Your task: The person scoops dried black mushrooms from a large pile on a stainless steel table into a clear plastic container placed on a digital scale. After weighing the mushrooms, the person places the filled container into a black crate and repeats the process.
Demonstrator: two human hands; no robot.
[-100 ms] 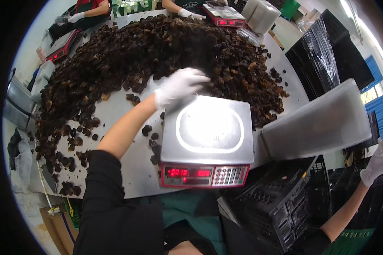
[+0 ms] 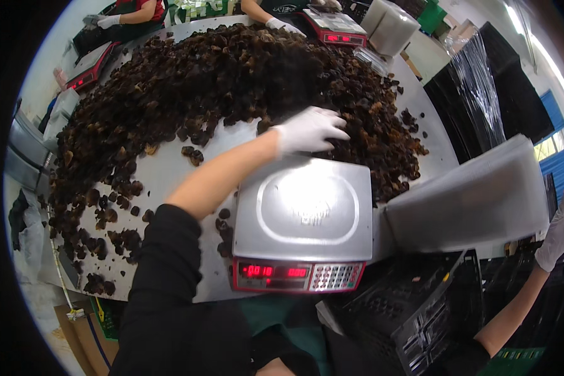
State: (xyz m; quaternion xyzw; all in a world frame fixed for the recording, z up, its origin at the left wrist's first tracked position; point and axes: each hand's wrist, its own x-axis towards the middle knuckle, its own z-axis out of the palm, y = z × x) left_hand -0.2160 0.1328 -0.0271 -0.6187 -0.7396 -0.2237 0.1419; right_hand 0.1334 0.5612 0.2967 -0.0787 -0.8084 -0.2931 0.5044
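My left hand [image 2: 312, 133], in a white glove, hovers just behind the scale at the near edge of a big heap of dark brown, curled pieces [image 2: 188, 94] that look like wood ear mushrooms. Its fingers are spread, slightly blurred, with nothing visible in them. The red scale [image 2: 302, 244] has a bare metal plate and a lit red display. Far to the right, my gloved right hand [image 2: 556, 235] reaches up beside a dark edge at the picture's rim. Its fingertips are partly lost there, so any hold is hidden.
A stack of clear plastic containers [image 2: 470, 194] leans right of the scale, above black crates [image 2: 413, 294]. Loose pieces [image 2: 100, 244] lie on the metal table [image 2: 169, 182] at left. Across it, two co-workers' gloved hands are near other scales [image 2: 335, 28]. Film-wrapped black stacks [image 2: 482, 88] stand right.
My left hand has moved to the right along the back of the scale. My right hand stays at the far right. The whole view has shifted slightly.
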